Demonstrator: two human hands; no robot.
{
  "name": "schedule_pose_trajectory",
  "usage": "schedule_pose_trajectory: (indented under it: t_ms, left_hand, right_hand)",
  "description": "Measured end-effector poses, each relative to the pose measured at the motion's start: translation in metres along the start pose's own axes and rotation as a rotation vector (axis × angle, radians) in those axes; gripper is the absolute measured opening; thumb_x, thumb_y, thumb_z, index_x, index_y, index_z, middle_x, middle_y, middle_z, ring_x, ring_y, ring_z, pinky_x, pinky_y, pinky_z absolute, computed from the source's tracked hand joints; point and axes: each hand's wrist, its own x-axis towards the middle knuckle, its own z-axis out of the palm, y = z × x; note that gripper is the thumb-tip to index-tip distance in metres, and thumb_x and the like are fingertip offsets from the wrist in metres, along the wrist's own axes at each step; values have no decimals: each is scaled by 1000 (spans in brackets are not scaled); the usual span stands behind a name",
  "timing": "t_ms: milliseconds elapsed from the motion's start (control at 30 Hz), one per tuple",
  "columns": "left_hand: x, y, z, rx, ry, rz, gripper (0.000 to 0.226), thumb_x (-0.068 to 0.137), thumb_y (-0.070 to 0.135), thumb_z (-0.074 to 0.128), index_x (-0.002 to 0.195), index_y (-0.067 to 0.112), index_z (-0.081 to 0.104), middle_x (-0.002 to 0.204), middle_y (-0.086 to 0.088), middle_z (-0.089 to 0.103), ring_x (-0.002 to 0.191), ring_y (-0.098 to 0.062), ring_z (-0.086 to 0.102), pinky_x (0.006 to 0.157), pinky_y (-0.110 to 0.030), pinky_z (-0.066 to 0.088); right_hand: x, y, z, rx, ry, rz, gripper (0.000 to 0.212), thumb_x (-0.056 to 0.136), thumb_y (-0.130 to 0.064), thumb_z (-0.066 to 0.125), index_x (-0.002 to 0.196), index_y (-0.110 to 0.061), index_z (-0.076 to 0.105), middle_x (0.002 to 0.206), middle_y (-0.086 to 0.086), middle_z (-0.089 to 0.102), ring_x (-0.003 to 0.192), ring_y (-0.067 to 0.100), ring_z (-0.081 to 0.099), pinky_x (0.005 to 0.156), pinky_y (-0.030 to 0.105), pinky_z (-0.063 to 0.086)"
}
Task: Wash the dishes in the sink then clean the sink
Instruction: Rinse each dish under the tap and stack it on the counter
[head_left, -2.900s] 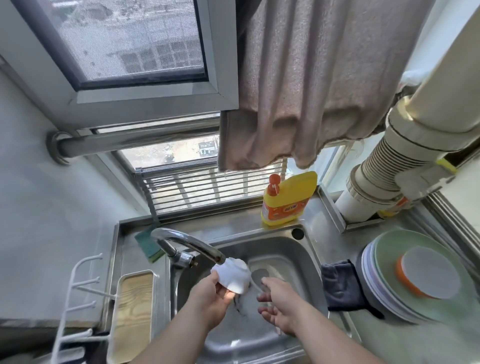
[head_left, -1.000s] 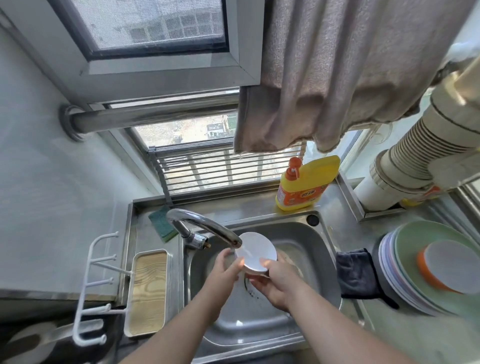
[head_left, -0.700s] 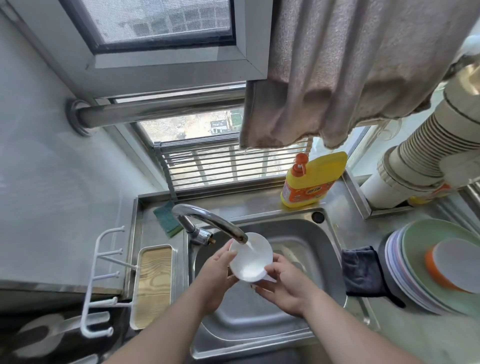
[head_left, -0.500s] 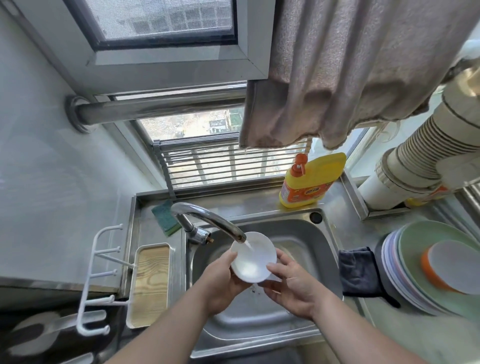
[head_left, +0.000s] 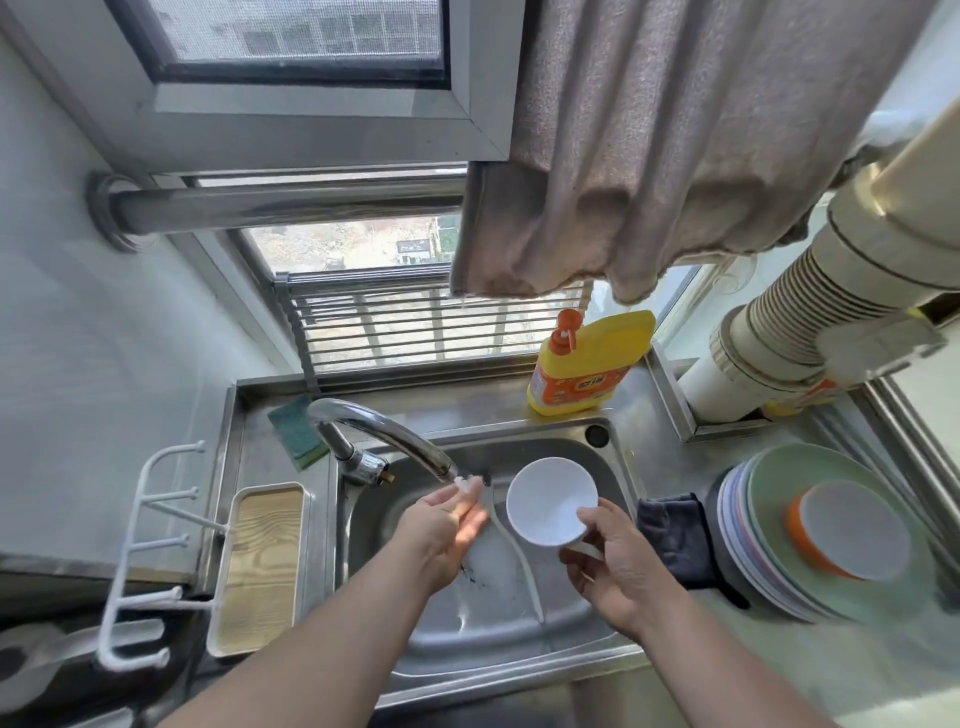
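A small white bowl (head_left: 550, 500) is held over the steel sink (head_left: 621, 470), right of the tap's spout. My right hand (head_left: 615, 566) grips it at its lower right rim, thumb on the inside. My left hand (head_left: 441, 535) is under the running tap (head_left: 384, 434), fingers relaxed, water splashing on the fingertips; it holds nothing. A stream of water runs down the sink floor between the hands.
A stack of plates (head_left: 810, 530) with an orange-rimmed lid on top sits on the right counter, a dark cloth (head_left: 675, 540) beside the sink. Yellow dish soap bottle (head_left: 587, 364) stands behind the sink, a green sponge (head_left: 296, 431) behind the tap, a wooden tray (head_left: 262, 566) to the left.
My left hand let go of the bowl and went under the water stream. My right hand carried the bowl to the right, away from the spout.
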Motion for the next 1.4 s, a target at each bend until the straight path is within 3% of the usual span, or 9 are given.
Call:
schedule_pose_trajectory:
  t_ms: [133,267,400,500,633,833,1033,1200,1400]
  left_hand:
    - [0,-2,-3,245,81,50,32,88,32,85,87,12,59,57,0,52,40,-10,37,36,-19,35]
    - [-6,-8,-10,652,30,136,46,107,46,55,71,18,54,51,5,45,47,-14,33,49,-25,28]
    - [-5,-9,-36,545,3,113,33,104,-3,45,121,17,65,110,-9,69,77,-19,59,65,-30,49]
    - [-15,-6,-58,363,-35,40,26,108,33,54,131,30,65,128,-8,70,113,-28,66,86,-39,54]
    - [-24,-3,-78,359,-123,60,42,104,57,51,130,28,67,123,-6,76,121,-26,68,111,-46,46]
    - [-19,-20,-81,480,-79,137,42,93,33,72,128,10,66,113,-18,77,104,-33,72,96,-43,58]
    - [-20,-23,-49,321,-113,-36,56,101,55,58,126,4,63,108,-24,76,100,-35,75,86,-44,61]
    - [-17,-19,-40,108,-101,-8,51,104,52,54,131,12,69,109,-17,77,105,-32,72,112,-49,49]
    - [-21,-20,-55,111,-63,-4,34,106,41,57,126,15,66,106,-14,80,110,-34,71,110,-47,49]
  right_hand:
    - [-5,2,-5,-6,5,8,32,94,-18,67,126,-25,64,113,15,62,75,29,61,60,30,47]
    - [-8,2,6,-28,-47,2,30,95,-15,66,123,-25,66,111,15,63,76,29,60,62,33,47]
    - [-2,10,33,-19,-134,35,37,95,-5,58,126,-24,65,121,21,62,84,33,61,67,36,53]
    - [3,22,60,12,-200,83,46,92,6,46,127,-18,65,124,25,59,95,40,58,81,44,53]
    - [2,42,86,54,-230,230,37,94,4,40,122,-8,61,116,25,59,96,39,60,90,45,56]
    - [-2,53,65,-21,-188,360,36,96,-17,52,122,5,62,102,22,66,85,34,61,75,37,55]
    - [11,25,44,-124,-124,286,42,97,-38,61,123,-5,65,104,17,65,83,26,58,68,33,53]
    - [21,22,66,-62,-105,135,30,99,-14,57,129,-19,58,119,21,64,93,32,64,71,36,55]
    - [13,48,71,-111,-143,165,43,97,-5,53,131,-30,51,126,21,66,99,35,75,86,46,59]
